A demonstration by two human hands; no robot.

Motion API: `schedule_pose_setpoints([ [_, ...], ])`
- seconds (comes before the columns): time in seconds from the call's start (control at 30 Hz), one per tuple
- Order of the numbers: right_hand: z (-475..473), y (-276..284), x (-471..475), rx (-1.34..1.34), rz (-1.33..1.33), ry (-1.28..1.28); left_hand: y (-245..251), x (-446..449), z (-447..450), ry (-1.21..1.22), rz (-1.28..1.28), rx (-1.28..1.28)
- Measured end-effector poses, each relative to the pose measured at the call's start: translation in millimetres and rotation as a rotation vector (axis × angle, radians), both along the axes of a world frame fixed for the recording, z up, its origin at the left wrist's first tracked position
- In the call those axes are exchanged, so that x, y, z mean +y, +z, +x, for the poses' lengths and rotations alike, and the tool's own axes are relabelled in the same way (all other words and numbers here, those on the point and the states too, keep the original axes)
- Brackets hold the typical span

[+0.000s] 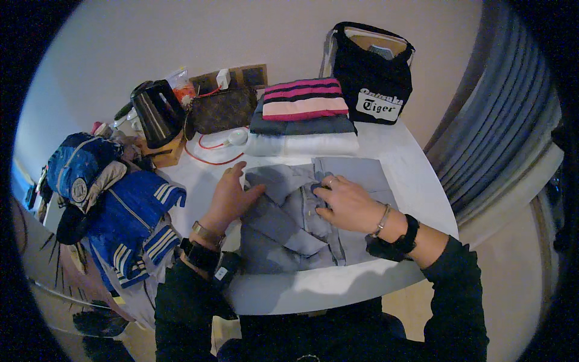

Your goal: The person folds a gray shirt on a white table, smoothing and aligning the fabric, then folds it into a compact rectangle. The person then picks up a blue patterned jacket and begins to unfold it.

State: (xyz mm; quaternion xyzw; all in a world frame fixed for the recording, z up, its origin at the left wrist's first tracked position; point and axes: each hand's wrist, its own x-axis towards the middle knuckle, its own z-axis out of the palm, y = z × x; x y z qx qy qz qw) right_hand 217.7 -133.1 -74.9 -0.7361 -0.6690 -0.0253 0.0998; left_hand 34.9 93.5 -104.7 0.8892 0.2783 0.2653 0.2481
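A grey button-front garment (276,226), partly folded, lies on the white table (289,294) in front of me. My left hand (233,194) is at its upper left edge, fingers apart and thumb over the cloth. On the garment's front, near the collar and button strip, rests my right hand (348,201) with bent fingers; whether it pinches the fabric I cannot tell. A flat grey section of cloth (362,174) extends to the right, partly under my right hand and wrist. Behind it stands a stack of folded clothes: a striped pink and black piece (305,99), a dark grey one (301,124) and a white one (303,142).
A black fabric bag (373,77) stands at the back right. Left of the stack are a brown pouch (221,111), a red cable (206,158) and a black electric kettle (158,113). Blue jackets (131,217) are heaped at the left edge. A grey curtain (493,104) hangs right.
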Motion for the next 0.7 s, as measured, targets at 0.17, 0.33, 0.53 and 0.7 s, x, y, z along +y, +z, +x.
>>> schedule_pose_setpoints([
  [0.17,4,-3,-6,0.018,0.034,0.01,26,0,-8,-0.006,-0.709,-0.033],
  [0.33,11,-5,-8,0.138,0.041,0.065,59,-10,-16,-0.089,-0.791,0.177],
  [0.53,25,-12,-13,0.172,0.074,0.154,60,-13,-14,-0.355,-0.767,0.147],
  [0.7,29,-15,-9,0.164,0.079,0.16,53,-33,-6,-0.402,-1.137,-0.344],
])
